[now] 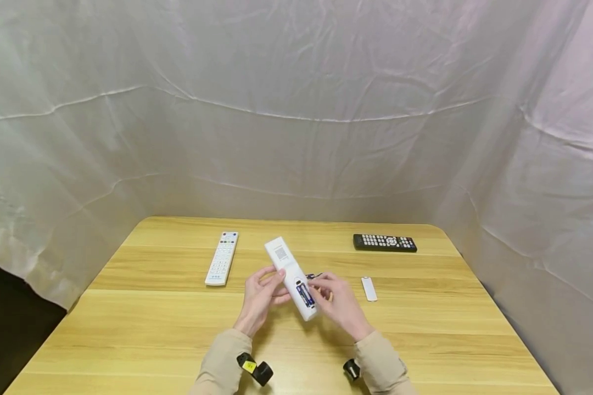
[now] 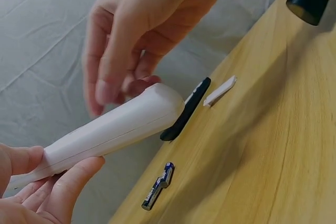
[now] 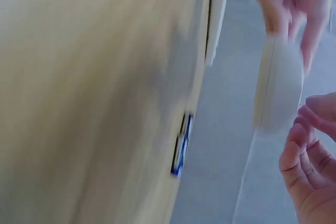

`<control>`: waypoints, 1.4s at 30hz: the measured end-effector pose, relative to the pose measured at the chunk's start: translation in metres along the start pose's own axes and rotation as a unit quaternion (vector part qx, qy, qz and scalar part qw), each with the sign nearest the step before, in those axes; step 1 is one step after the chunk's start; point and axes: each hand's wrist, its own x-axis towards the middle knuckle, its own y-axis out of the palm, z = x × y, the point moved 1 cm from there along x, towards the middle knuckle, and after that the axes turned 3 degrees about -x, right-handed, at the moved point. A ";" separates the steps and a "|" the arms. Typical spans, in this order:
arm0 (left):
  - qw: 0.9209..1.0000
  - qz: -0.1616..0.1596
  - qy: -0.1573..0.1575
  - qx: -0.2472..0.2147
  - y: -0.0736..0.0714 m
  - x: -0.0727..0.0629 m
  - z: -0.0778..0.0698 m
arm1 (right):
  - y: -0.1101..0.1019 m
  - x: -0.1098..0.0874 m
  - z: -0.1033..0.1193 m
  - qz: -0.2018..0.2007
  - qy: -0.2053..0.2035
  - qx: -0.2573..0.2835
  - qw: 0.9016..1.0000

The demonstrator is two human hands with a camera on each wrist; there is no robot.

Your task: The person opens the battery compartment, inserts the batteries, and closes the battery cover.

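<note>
My left hand grips a white remote control around its middle, back side up and tilted. Its battery compartment is uncovered, and blue AAA batteries show inside. At the compartment's edge are the fingertips of my right hand. In the left wrist view that right hand hangs over the remote's end, fingers loosely bent, with nothing seen between them. Loose batteries lie on the table behind the remote. A white battery cover lies to the right of my right hand.
Another white remote lies buttons up at the left of the wooden table. A black remote lies at the back right. Grey cloth hangs behind the table and along its sides.
</note>
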 end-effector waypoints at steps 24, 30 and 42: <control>1.000 0.000 -0.017 -0.019 -0.007 -0.002 0.007 | -0.058 0.004 -0.084 0.105 0.279 -0.184 0.937; 1.000 -0.004 -0.018 -0.018 -0.009 -0.002 0.007 | -0.057 0.005 -0.087 0.118 0.282 -0.186 0.934; 1.000 -0.004 -0.019 -0.022 -0.010 -0.002 0.006 | -0.056 0.008 -0.088 0.119 0.260 -0.196 0.938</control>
